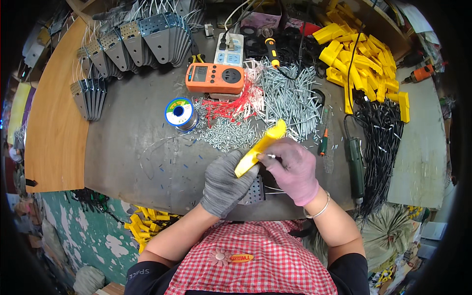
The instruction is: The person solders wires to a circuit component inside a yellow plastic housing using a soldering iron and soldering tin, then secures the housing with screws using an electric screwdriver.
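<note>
My left hand (pixel 225 183), in a grey striped glove, is closed around the lower end of a yellow plastic housing (pixel 265 142), which tilts up toward the far right. Against its side, my right hand (pixel 293 169), in a pink glove with dark fingertips, is closed in a pinch. A small pale bit shows at those fingertips, too small to name. Just below both hands lies a perforated metal plate (pixel 254 192) at the table's near edge, partly covered by the grey glove. Thin white wires (pixel 276 189) run from beside it under my right hand.
Beyond my hands lie loose screws (pixel 290 93), small nuts (pixel 228 133) and red-and-white pieces (pixel 236 102). A solder spool (pixel 180 114) and orange meter (pixel 215 78) stand left of them. Yellow housings (pixel 364 64), black cables (pixel 378 152) and a green power screwdriver (pixel 355 167) are right; metal brackets (pixel 162 42) far left.
</note>
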`<action>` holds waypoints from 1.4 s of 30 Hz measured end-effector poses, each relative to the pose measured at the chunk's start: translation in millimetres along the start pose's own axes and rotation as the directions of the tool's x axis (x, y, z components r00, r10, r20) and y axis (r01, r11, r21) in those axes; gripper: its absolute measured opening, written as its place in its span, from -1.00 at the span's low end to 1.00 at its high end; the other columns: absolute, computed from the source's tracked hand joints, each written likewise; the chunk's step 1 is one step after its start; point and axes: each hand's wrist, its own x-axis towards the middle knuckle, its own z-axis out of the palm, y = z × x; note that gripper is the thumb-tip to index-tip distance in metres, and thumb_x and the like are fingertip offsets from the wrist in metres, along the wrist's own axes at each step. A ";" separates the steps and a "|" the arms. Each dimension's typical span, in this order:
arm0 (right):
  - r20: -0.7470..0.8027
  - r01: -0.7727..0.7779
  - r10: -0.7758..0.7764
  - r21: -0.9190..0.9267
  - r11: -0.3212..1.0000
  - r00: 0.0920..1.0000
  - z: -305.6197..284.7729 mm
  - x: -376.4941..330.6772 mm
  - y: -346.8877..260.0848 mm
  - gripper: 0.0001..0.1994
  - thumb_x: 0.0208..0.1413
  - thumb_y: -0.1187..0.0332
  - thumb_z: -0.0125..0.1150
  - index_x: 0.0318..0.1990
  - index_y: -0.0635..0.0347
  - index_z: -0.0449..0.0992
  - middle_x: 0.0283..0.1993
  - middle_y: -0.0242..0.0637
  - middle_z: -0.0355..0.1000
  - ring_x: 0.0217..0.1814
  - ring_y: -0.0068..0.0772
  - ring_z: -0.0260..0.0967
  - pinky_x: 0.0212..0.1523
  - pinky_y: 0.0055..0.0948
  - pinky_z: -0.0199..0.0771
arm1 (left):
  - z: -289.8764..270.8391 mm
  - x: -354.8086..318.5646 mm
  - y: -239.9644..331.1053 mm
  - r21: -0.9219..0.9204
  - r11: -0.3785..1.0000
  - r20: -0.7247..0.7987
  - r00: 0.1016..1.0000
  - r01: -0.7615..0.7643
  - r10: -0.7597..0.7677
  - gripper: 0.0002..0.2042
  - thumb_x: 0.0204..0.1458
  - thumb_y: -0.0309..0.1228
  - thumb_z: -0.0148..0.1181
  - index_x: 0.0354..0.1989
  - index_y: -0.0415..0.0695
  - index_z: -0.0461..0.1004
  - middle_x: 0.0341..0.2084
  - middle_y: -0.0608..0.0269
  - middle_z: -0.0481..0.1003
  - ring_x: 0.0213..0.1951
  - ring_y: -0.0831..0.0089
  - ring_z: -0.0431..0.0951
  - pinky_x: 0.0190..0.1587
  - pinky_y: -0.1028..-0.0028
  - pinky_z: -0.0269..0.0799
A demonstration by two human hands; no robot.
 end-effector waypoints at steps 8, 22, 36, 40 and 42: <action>0.133 0.129 -0.095 -0.271 0.954 0.987 -1.6 -3.2 3.9 -0.83 0.01 0.35 0.43 -0.29 0.12 0.55 -0.37 -0.21 0.49 -0.37 -0.17 0.49 -0.35 -0.28 0.53 | 7.1 -2.2 -0.8 -0.042 0.997 -0.065 0.996 -0.070 0.067 -0.59 -0.03 -0.35 0.47 -0.02 -0.26 0.57 -0.37 0.09 0.62 -0.31 0.36 0.66 -0.23 0.37 0.55; 0.612 0.480 -0.022 -0.598 0.642 0.791 -77.4 11.1 -23.7 -0.91 0.04 0.30 0.23 -0.29 -0.06 0.48 -0.27 -0.38 0.41 -0.06 -0.26 0.49 0.29 -0.09 0.35 | -19.3 7.8 5.6 -0.437 0.899 0.294 0.942 -0.016 0.160 0.01 -0.12 -0.43 0.56 0.50 -0.15 0.00 0.11 0.12 0.45 0.13 0.42 0.47 0.15 0.42 0.48; 0.705 -0.074 0.231 -0.246 0.966 0.671 -91.1 -18.1 10.8 -0.65 -0.01 0.05 0.33 -0.10 -0.05 0.60 -0.32 -0.25 0.55 -0.26 -0.07 0.54 -0.26 -0.14 0.52 | 19.2 -21.0 -23.7 -0.187 0.881 0.175 0.867 -0.435 0.466 0.07 -0.32 -0.28 0.59 0.44 -0.28 0.10 -0.32 0.04 0.49 -0.28 0.02 0.54 -0.13 0.16 0.48; 0.685 -0.068 0.241 -0.270 0.960 0.687 -84.8 -21.2 15.0 -0.65 -0.01 0.04 0.34 -0.10 -0.05 0.59 -0.35 -0.26 0.54 -0.28 -0.08 0.54 -0.27 -0.13 0.51 | 12.5 -18.0 -23.9 -0.145 0.846 0.180 0.827 -0.513 0.532 0.06 -0.31 -0.30 0.60 0.44 -0.26 0.11 -0.31 0.02 0.50 -0.28 0.00 0.56 -0.16 0.16 0.50; 0.693 -0.075 0.219 -0.231 0.970 0.687 -85.1 -20.0 16.5 -0.65 -0.01 0.03 0.34 -0.10 -0.06 0.59 -0.35 -0.26 0.54 -0.28 -0.09 0.54 -0.27 -0.12 0.51 | 10.9 -17.5 -22.9 -0.126 0.840 0.188 0.819 -0.527 0.542 0.06 -0.32 -0.30 0.60 0.44 -0.25 0.12 -0.31 0.02 0.50 -0.28 0.00 0.56 -0.15 0.17 0.50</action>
